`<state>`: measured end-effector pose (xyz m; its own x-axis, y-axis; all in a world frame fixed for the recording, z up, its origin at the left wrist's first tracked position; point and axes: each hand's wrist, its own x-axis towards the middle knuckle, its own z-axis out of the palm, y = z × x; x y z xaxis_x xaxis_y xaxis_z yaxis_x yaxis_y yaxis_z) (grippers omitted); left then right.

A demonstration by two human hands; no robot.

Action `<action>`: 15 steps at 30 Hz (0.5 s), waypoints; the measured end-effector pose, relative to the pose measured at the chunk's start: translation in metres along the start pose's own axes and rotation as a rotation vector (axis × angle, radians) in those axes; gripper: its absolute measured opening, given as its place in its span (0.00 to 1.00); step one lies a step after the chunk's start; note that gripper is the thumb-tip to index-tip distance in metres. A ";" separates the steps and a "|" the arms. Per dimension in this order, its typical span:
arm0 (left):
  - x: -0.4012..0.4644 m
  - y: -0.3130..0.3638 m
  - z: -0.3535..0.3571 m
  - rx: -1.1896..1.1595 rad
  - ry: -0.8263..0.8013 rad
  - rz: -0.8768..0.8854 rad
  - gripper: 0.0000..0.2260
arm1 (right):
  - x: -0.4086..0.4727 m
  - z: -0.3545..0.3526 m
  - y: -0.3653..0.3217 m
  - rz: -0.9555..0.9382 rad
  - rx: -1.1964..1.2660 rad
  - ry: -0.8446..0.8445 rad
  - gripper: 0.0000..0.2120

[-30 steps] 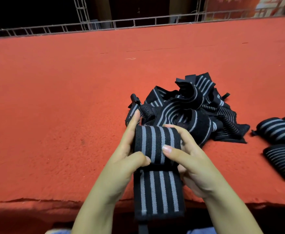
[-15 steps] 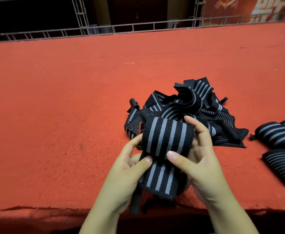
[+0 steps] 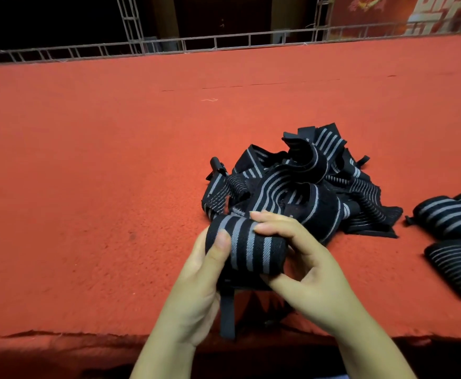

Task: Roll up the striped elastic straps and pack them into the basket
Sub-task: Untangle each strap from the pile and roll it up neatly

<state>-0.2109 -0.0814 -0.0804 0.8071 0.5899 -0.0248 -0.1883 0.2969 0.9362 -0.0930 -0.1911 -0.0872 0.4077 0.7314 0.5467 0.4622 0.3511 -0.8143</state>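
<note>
Striped strap roll (image 3: 247, 248) gripped by both hands, no label legible

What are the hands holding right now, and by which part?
Both hands grip one rolled striped strap: the left hand at its left end, thumb on top; the right hand at its right end, fingers curled over it.

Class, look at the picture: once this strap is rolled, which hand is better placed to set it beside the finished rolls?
Probably the right hand: it already grips the rolled strap, and the finished rolls lie on its side. The left hand would have to cross over.
</note>
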 end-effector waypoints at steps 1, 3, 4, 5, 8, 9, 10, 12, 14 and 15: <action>0.000 -0.001 -0.001 -0.005 0.005 0.017 0.32 | -0.001 -0.001 0.001 0.017 0.004 -0.020 0.30; 0.001 0.000 -0.003 -0.007 0.004 0.050 0.29 | -0.005 -0.005 0.001 0.071 0.071 -0.065 0.22; 0.001 0.001 -0.002 -0.001 -0.015 0.057 0.30 | -0.006 -0.008 0.000 0.108 0.102 -0.070 0.17; 0.001 0.002 -0.003 0.011 -0.039 0.063 0.31 | -0.007 -0.010 -0.002 0.152 0.113 -0.048 0.15; 0.002 0.004 0.001 0.064 -0.121 0.064 0.35 | -0.010 -0.018 -0.001 0.301 0.170 0.065 0.22; 0.003 0.004 0.003 0.084 -0.151 0.061 0.36 | -0.011 -0.021 0.000 0.374 0.242 0.072 0.25; 0.004 0.004 0.006 0.099 -0.179 0.054 0.36 | -0.013 -0.025 0.000 0.439 0.306 0.072 0.29; 0.008 0.004 0.014 0.104 -0.228 0.033 0.37 | -0.019 -0.035 -0.003 0.503 0.380 0.090 0.34; 0.013 0.003 0.024 0.112 -0.277 0.011 0.36 | -0.026 -0.048 -0.008 0.500 0.391 0.131 0.31; 0.016 0.002 0.031 0.113 -0.288 0.003 0.36 | -0.029 -0.054 -0.011 0.487 0.377 0.152 0.29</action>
<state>-0.1816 -0.0945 -0.0680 0.9351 0.3487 0.0636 -0.1407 0.2006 0.9695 -0.0678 -0.2477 -0.0835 0.6216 0.7775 0.0957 -0.1018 0.2012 -0.9742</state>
